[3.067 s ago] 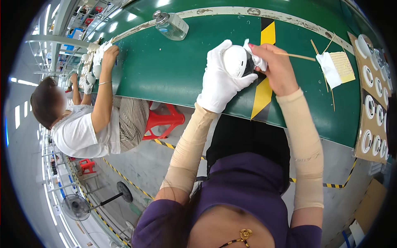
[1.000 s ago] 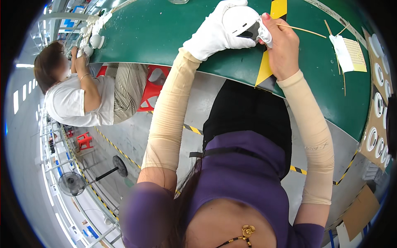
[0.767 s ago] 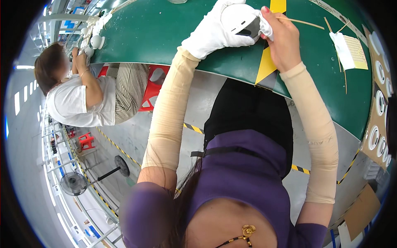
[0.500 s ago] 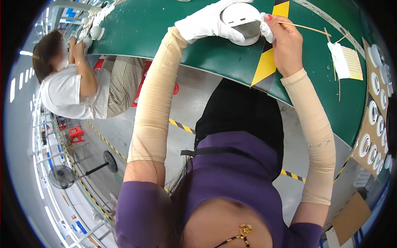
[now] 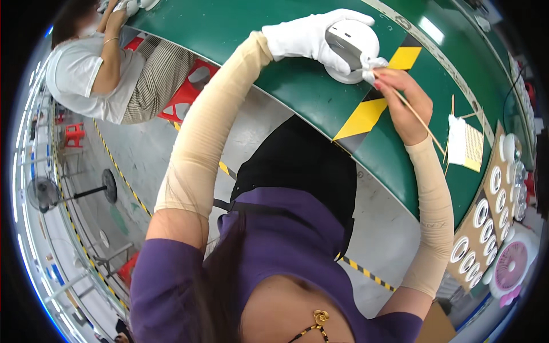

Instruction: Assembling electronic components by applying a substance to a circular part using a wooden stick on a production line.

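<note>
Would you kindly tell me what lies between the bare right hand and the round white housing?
In the head view, bunched white cloth lies between the right hand and the housing.

From this position, no lettering is legible. Faint dark marks [image 5: 433, 224] stand on the beige sleeve [image 5: 434, 194], behind the right fingers [image 5: 401, 79]. A yellow-and-black warning stripe [image 5: 361, 120] crosses the green surface [image 5: 309, 94] below those fingers.

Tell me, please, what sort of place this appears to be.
Probably a factory workshop: a long green workbench, a co-worker seated along it, and yellow-and-black striped tape marking the floor suggest so.
</note>
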A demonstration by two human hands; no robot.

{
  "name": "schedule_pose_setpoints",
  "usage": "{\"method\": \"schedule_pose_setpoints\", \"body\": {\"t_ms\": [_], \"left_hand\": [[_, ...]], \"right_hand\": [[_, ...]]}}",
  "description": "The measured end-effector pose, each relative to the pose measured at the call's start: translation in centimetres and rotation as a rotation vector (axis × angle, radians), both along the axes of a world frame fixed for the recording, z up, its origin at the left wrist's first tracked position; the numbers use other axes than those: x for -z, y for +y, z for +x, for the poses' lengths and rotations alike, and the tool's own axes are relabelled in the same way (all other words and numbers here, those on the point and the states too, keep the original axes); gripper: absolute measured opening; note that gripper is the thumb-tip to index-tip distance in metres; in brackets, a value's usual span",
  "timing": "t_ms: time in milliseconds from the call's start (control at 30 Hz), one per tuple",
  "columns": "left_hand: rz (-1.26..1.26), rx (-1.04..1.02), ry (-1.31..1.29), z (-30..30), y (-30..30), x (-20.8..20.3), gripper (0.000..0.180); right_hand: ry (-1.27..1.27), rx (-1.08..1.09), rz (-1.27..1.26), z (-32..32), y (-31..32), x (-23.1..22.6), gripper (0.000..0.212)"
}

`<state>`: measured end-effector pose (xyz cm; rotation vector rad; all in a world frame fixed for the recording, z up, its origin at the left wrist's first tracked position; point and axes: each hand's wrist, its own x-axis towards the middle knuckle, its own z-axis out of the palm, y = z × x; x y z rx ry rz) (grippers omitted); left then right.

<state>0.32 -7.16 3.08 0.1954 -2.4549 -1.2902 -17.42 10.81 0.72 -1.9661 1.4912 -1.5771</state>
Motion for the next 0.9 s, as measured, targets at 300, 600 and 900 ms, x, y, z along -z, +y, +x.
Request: {"method": "schedule_pose_setpoints", "body": {"t_ms": [300, 600, 900], "left_hand": [[0.074, -0.258, 0.220, 0.5, 4.7, 2.0, 0.105], [0.053, 0.249, -0.049, -1.4, -2.2, 0.4, 0.080], [0.276, -0.150, 0.276, 1.5, 4.5, 2.6, 0.114]], "right_hand": [[0.577, -0.102, -0.425, -0.5, -1.8, -1.0, 0.034], [0.767, -0.066, -0.513, 0.8, -3.3, -1.7, 0.024], [0.775, -0.018, -0.434, 1.1, -2.2, -1.5, 0.020]]}}
